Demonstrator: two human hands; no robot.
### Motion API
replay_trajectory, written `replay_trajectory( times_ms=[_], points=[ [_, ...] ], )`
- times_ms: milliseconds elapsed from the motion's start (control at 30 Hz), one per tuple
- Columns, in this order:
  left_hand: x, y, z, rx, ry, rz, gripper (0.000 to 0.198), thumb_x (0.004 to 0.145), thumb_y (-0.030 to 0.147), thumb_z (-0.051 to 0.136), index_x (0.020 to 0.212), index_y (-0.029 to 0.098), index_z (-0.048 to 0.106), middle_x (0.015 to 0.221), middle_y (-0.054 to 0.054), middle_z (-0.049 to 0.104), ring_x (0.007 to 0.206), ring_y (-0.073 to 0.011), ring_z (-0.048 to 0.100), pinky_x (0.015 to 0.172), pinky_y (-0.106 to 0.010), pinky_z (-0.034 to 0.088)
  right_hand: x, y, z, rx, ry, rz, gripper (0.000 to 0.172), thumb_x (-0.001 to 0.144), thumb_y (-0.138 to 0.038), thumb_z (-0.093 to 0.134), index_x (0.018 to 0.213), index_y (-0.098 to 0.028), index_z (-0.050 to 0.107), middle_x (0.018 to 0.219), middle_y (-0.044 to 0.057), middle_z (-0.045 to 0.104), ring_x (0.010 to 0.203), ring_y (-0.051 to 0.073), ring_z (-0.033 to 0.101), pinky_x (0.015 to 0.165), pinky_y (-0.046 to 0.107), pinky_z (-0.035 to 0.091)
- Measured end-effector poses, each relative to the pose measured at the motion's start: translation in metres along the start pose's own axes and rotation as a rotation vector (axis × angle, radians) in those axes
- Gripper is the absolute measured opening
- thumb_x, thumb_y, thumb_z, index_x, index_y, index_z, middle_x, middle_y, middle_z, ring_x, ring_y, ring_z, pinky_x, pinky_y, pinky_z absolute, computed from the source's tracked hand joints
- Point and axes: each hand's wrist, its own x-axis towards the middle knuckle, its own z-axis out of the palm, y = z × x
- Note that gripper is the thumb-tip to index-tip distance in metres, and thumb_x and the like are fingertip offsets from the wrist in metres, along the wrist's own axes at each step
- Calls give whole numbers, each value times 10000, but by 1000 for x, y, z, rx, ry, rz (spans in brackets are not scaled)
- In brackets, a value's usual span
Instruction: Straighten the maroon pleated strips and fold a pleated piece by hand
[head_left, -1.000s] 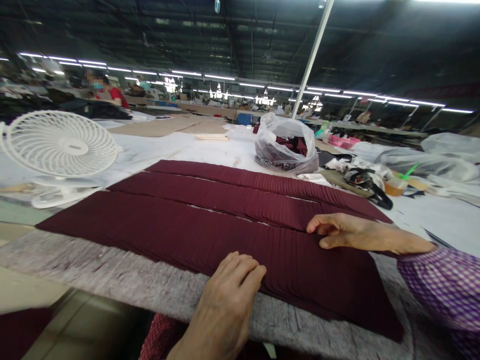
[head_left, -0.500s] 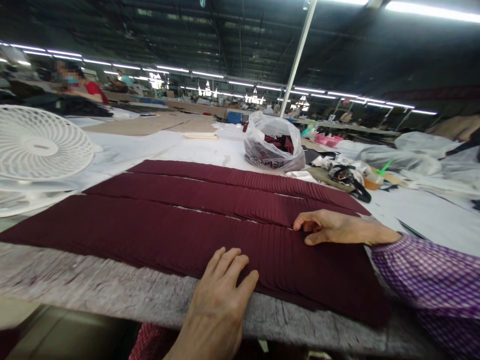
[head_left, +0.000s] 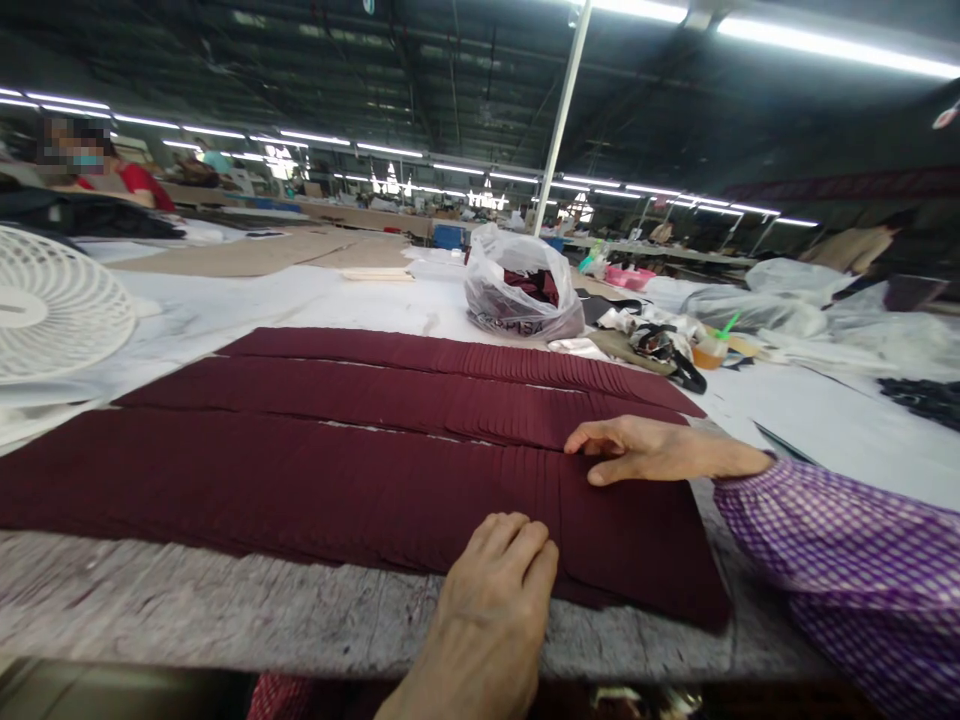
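Head view: a worker's left hand [head_left: 495, 590] lies flat, fingers together and extended, on the near edge of the nearest strip [head_left: 300, 490] of maroon cloth, where it meets the grey felt pad [head_left: 225, 610]. The right hand [head_left: 637, 452], in a purple checked sleeve [head_left: 840, 560], rests at the strip's far edge, fingers curled loosely with the thumb pressing the overlapping pieces. Two more strips [head_left: 420, 385] lie parallel beyond. A plastic bag [head_left: 517, 285] sits further back, a white fan [head_left: 52, 305] at far left, a person in red [head_left: 127, 178] in the distance.
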Motion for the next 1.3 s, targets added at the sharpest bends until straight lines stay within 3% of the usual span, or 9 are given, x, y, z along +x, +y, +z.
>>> replay_trajectory(
  times_ms=[100, 200, 300, 433, 533, 633, 867, 1033, 1300],
  points=[
    [-2, -2, 2, -6, -22, 9, 395, 752, 12, 401, 1090, 68, 599, 1096, -106, 627, 1020, -254, 557, 920, -430, 508, -13, -1, -5, 69, -10, 38, 497, 802, -472, 610, 1210, -210, 505, 1184, 56, 567, 1127, 217, 506, 942, 298, 404],
    [-4, -4, 1, -14, -35, 11, 414, 749, 18, 406, 1115, 76, 590, 1123, -96, 622, 1039, -253, 546, 934, -427, 497, -27, 3, -10, 25, 38, 97, 517, 795, -486, 614, 1228, -227, 499, 1182, 54, 569, 1103, 225, 523, 927, 307, 422],
    [-4, -5, 2, -13, -23, 7, 402, 762, 19, 396, 1107, 79, 595, 1123, -90, 627, 1045, -248, 543, 930, -424, 498, -41, 11, -13, 6, 108, 189, 528, 780, -513, 622, 1206, -222, 507, 1053, 58, 588, 972, 214, 566, 814, 294, 483],
    [-5, -5, 2, -14, -9, 20, 400, 761, 15, 385, 1092, 73, 602, 1112, -94, 632, 1030, -248, 548, 916, -426, 505, -56, 15, -11, 140, 80, 292, 601, 756, -537, 640, 1246, -250, 443, 937, 39, 518, 843, 194, 575, 565, 232, 529],
    [-5, -5, 3, -10, -5, 22, 401, 763, 16, 383, 1094, 77, 602, 1113, -95, 630, 1029, -247, 547, 919, -428, 503, -61, 16, -6, 198, 70, 331, 632, 724, -530, 677, 1237, -251, 435, 880, 8, 433, 706, 140, 560, 521, 238, 544],
    [-5, -5, 3, -3, 7, 19, 379, 790, 31, 372, 1088, 81, 601, 1101, -93, 632, 1029, -241, 544, 916, -427, 504, -60, 18, -3, 217, 85, 306, 595, 731, -507, 684, 1221, -268, 447, 837, -18, 375, 625, 97, 531, 534, 247, 553],
    [-4, -4, 1, -12, -16, 14, 388, 789, 40, 373, 1107, 86, 590, 1111, -94, 626, 1041, -242, 538, 918, -429, 503, -57, 25, -2, 288, 113, 228, 543, 758, -441, 680, 1223, -282, 448, 948, 25, 452, 799, 159, 552, 541, 218, 530],
    [-2, -4, 0, -4, -5, 24, 369, 801, 40, 356, 1075, 82, 600, 1082, -94, 638, 1013, -233, 552, 902, -417, 511, -57, 30, 3, 297, 181, 186, 573, 732, -408, 703, 1224, -260, 451, 900, 20, 448, 752, 131, 505, 483, 175, 490],
    [-3, -5, 2, -3, -21, 18, 358, 812, 53, 367, 1088, 100, 590, 1109, -91, 630, 1036, -238, 544, 914, -432, 504, -58, 28, 14, 233, 247, 193, 529, 749, -372, 667, 1223, -263, 458, 1077, 54, 475, 733, 114, 473, 497, 189, 502]
  ],
)
